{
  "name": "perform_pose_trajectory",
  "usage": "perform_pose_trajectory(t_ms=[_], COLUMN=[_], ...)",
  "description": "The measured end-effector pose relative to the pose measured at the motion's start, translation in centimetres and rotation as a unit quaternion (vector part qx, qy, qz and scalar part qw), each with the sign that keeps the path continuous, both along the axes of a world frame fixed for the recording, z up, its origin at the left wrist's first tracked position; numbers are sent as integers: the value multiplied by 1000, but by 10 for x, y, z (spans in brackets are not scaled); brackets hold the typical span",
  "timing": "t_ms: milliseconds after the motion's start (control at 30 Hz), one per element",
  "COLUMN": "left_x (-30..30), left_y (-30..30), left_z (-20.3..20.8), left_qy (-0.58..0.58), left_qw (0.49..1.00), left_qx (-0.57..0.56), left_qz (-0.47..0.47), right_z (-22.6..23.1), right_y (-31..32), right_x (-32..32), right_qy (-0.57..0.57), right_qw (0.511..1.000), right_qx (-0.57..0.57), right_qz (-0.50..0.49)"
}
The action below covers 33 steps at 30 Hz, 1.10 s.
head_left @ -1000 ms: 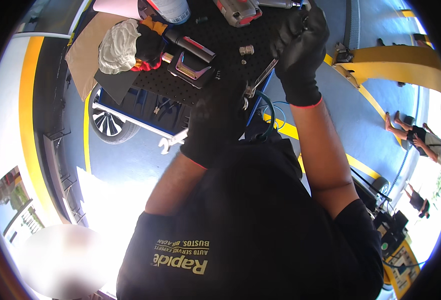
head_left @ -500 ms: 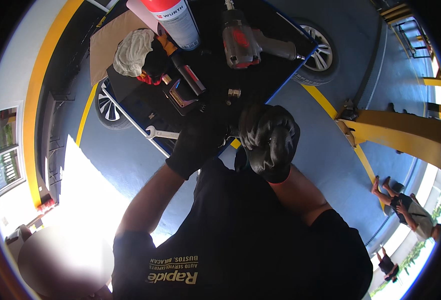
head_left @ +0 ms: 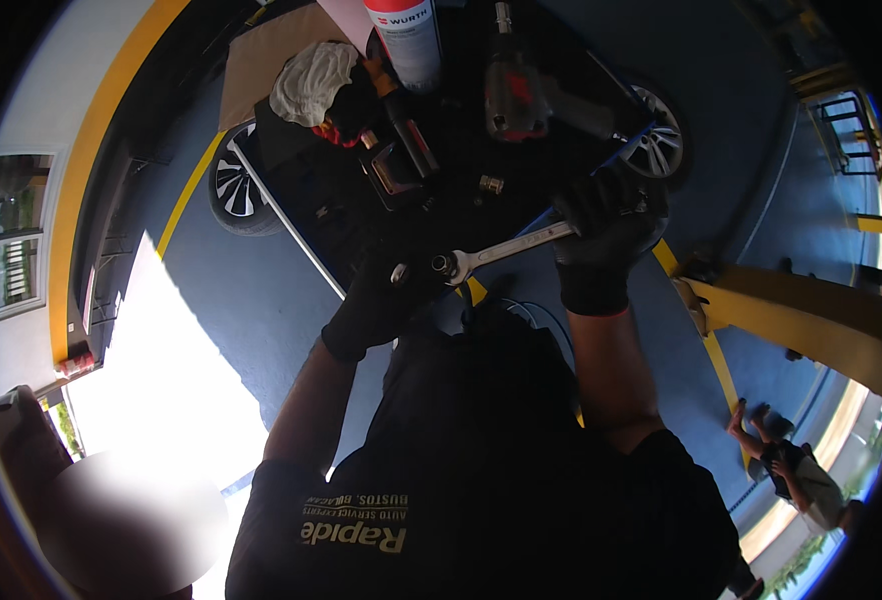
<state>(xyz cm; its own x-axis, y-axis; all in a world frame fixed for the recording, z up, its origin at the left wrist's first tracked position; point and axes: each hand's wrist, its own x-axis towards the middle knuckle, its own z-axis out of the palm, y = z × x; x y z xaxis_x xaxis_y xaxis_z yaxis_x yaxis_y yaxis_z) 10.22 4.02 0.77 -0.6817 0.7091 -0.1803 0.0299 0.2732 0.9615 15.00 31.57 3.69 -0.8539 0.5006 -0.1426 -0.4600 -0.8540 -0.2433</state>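
My right hand (head_left: 609,232), in a black glove, is closed round one end of a silver wrench (head_left: 521,244). The wrench runs left and slightly down, its far end meeting a small round metal piece with a dark hollow centre (head_left: 445,264). I cannot tell whether the jaw sits around that piece or only against it. Also gloved in black, my left hand (head_left: 376,295) has its fingers wrapped beside the round piece, and another bit of metal (head_left: 399,273) shows among them. Most of what the left hand grips is hidden. Both hands are over the near edge of a black-topped cart (head_left: 291,235).
On the cart lie an impact wrench (head_left: 516,100), a red and white spray can (head_left: 408,45), a whitish cloth bundle (head_left: 313,85), a black and red tool (head_left: 416,145) and a small brass-coloured fitting (head_left: 491,185). A yellow lift arm (head_left: 781,315) extends at the right. Car wheels flank the cart.
The wrench, which stuck out left of my left hand, now spans between both hands. My right hand has moved right, away from the left, and holds the wrench. The view has shifted slightly.
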Motion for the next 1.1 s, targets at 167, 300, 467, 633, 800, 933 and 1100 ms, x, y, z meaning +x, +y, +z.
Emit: perform_pose_trajectory(t_ms=[167,300,467,633,800,933,1100], left_x=[20,12,8,-14,2,35,13], left_y=[-10,-24,-39,-131,-153,-140,-124], left_z=[-47,-59,-21,-56,-58,-73,-47], left_qy=[-166,-97,31,-51,133,83,65], left_qw=[980,983,989,977,976,982,997], left_qx=[92,150,118,209,169,149,-16], left_qz=[64,-48,-86,10,13,81,-29], right_z=[11,20,18,41,-1,-15,-152], right_y=[-17,-31,-32,55,30,-3,92], right_x=[20,22,43,109,69,1,-9], right_qy=[62,72,-25,104,-1,55,-252], right_qw=[994,992,992,947,926,973,719], right_qx=[88,100,121,297,348,130,571], right_qz=[-15,-10,-40,-69,-149,-181,-305])
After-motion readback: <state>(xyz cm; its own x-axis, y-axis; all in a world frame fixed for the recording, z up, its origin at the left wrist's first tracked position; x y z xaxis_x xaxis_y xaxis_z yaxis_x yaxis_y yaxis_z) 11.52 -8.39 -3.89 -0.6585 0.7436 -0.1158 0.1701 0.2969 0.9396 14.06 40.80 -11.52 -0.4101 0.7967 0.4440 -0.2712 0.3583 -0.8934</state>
